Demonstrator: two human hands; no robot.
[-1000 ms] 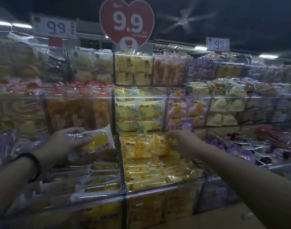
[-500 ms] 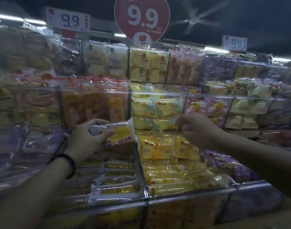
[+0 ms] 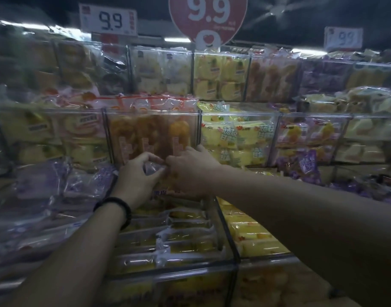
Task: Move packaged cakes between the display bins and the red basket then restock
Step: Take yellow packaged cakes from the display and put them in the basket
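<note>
We gripped one clear-wrapped yellow cake packet (image 3: 155, 171) between left hand (image 3: 137, 177) and right hand (image 3: 190, 171), both clenched on it.

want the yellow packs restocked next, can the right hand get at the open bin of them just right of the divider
Probably yes: the right hand is just left of the yellow packs, whose bin is open-topped, but it's busy with the left hand on a cake packet.

dim shop, dark ceiling (image 3: 323, 29) with strip lights (image 3: 177, 39).

Pretty dim and murky overall, only light is the ceiling strip lights (image 3: 177, 39) up top. Glare streaks on the clear bins (image 3: 239, 111), soft blur everywhere, edges bend fisheye-style.
</note>
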